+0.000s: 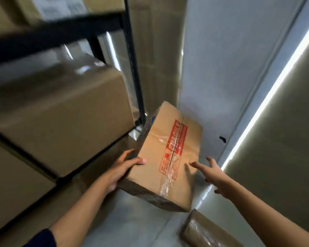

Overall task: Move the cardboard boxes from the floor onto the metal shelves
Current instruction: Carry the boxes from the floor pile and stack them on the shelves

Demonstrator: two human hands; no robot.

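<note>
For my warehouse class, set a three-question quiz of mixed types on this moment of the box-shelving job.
1. True or false: both hands grip the FRAGILE box.
2. Which hand has its fingers spread and off the box? A) left hand B) right hand
3. Fill in: a second, tape-wrapped cardboard box lies at the lower ____ of the view.

Key
1. False: only the left hand holds it, at its near left corner.
2. B
3. right
</note>
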